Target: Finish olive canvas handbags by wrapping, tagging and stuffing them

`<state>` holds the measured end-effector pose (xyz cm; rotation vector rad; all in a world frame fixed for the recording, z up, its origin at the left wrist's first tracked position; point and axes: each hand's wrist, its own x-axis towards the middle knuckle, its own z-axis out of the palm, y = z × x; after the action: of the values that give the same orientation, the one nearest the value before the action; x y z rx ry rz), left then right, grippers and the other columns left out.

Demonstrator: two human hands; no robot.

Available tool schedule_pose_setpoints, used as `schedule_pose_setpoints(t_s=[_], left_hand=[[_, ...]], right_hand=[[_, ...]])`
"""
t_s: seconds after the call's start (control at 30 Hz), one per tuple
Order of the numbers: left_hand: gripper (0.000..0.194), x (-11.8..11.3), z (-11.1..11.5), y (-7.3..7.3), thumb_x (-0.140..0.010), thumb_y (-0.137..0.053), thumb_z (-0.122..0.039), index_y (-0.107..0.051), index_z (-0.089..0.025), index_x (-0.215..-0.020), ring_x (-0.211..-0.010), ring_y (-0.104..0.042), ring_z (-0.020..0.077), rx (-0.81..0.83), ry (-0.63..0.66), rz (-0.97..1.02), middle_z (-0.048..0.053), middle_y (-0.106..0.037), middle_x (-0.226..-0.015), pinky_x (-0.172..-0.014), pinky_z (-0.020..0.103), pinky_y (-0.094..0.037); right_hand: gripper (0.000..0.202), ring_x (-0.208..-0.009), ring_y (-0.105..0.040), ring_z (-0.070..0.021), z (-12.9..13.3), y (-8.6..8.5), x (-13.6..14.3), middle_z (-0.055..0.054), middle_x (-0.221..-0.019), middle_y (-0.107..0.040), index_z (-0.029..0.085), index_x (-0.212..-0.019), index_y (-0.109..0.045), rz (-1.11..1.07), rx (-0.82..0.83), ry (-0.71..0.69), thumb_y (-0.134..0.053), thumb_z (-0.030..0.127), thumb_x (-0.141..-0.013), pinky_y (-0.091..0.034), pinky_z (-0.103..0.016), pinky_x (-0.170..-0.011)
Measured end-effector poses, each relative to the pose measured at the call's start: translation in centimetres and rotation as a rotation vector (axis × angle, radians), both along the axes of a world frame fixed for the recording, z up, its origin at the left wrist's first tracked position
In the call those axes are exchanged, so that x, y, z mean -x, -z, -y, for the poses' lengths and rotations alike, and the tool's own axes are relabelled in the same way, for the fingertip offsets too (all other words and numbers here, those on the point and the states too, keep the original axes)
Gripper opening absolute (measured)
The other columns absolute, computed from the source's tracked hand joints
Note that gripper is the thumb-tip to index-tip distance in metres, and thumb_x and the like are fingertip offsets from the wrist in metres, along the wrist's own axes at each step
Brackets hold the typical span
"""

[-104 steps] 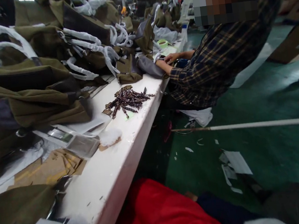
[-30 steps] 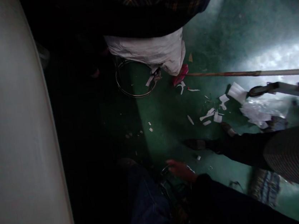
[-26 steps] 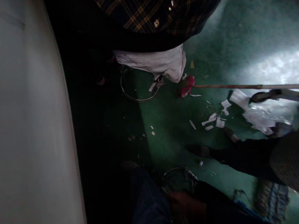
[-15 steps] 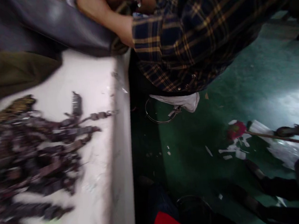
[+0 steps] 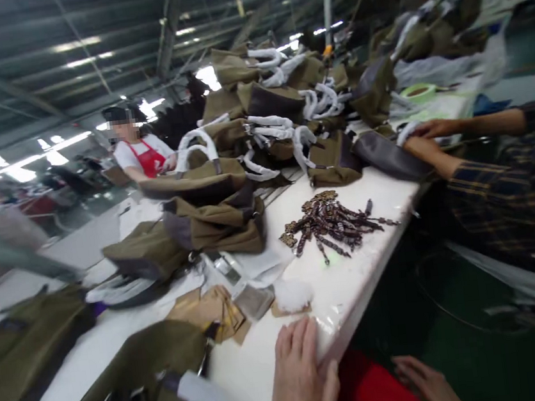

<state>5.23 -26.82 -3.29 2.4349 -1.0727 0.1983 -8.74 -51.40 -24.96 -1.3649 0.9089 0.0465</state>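
My left hand (image 5: 300,377) lies flat on the white table (image 5: 354,281) edge, empty. My right hand (image 5: 426,382) hangs open below it at 5 o'clock. Pile of dark zipper pulls (image 5: 332,222) at 1 o'clock; olive bag (image 5: 137,376) at 9 o'clock. A co-worker's hands (image 5: 423,144) rest on a grey bag (image 5: 386,158).

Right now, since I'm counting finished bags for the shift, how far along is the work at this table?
Looks done: many olive bags with paper-wrapped handles are piled along the table. In hand: nothing; the left hand lies flat on the table edge, the right hand hangs open below it. Left: a heap of dark metal pulls lies loose, and one bag sits near the left hand.
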Motion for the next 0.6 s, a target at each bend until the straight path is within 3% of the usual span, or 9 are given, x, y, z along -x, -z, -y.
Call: schedule_pose_setpoints(t_s=[0.1,0.2,0.3,0.43,0.6], left_hand=[[0.054,1.6,-0.6,-2.5,-0.085,-0.06,-0.021,-0.047,-0.02,-0.138,-0.126,-0.05,0.029,-0.021,0.005,-0.095,0.01,-0.055,-0.139,-0.113,0.051,-0.039],[0.046,4.6,-1.9,-4.7,-0.085,-0.062,-0.022,-0.053,-0.024,-0.13,-0.124,-0.051,0.028,0.001,-0.039,-0.109,0.008,-0.056,-0.137,-0.114,0.051,-0.037],[0.045,8.6,-4.0,-5.6,-0.087,-0.057,-0.017,-0.052,-0.025,-0.131,-0.122,-0.053,0.0264,0.088,-0.088,-0.065,0.007,-0.057,-0.136,-0.112,0.049,-0.04],[0.04,13.2,-9.5,-4.8,-0.09,-0.05,-0.013,-0.054,-0.024,-0.129,-0.118,-0.056,0.0251,0.215,-0.168,0.08,0.01,-0.06,-0.13,-0.105,0.046,-0.047],[0.039,15.5,-18.2,-2.7,-0.094,-0.047,-0.017,-0.052,-0.023,-0.132,-0.122,-0.054,0.0257,0.367,-0.515,0.29,0.012,-0.059,-0.13,-0.1,0.044,-0.049]], right_hand=[[0.05,-0.093,-0.071,-0.0354,0.0,-2.9,-1.0,-0.011,-0.094,-0.076,0.028,-0.089,-0.076,0.084,-0.012,-0.037,-0.067,0.064,-0.055,-0.057,-0.045,-0.078],[0.053,-0.098,-0.07,-0.0334,-2.3,-6.7,-0.6,-0.011,-0.103,-0.075,0.027,-0.099,-0.075,0.198,0.02,-0.118,-0.069,0.063,-0.061,-0.057,-0.042,-0.08],[0.052,-0.099,-0.069,-0.0324,-5.2,-9.6,0.9,-0.01,-0.105,-0.074,0.026,-0.1,-0.076,0.286,0.062,-0.222,-0.068,0.064,-0.066,-0.057,-0.04,-0.08],[0.051,-0.097,-0.069,-0.0323,-8.8,-12.1,2.5,-0.009,-0.102,-0.075,0.027,-0.099,-0.077,0.341,0.092,-0.355,-0.067,0.066,-0.067,-0.058,-0.039,-0.079],[0.051,-0.094,-0.069,-0.0295,-12.4,-15.3,3.3,-0.008,-0.099,-0.074,0.026,-0.1,-0.075,0.429,0.174,-0.534,-0.064,0.066,-0.072,-0.057,-0.035,-0.076]])
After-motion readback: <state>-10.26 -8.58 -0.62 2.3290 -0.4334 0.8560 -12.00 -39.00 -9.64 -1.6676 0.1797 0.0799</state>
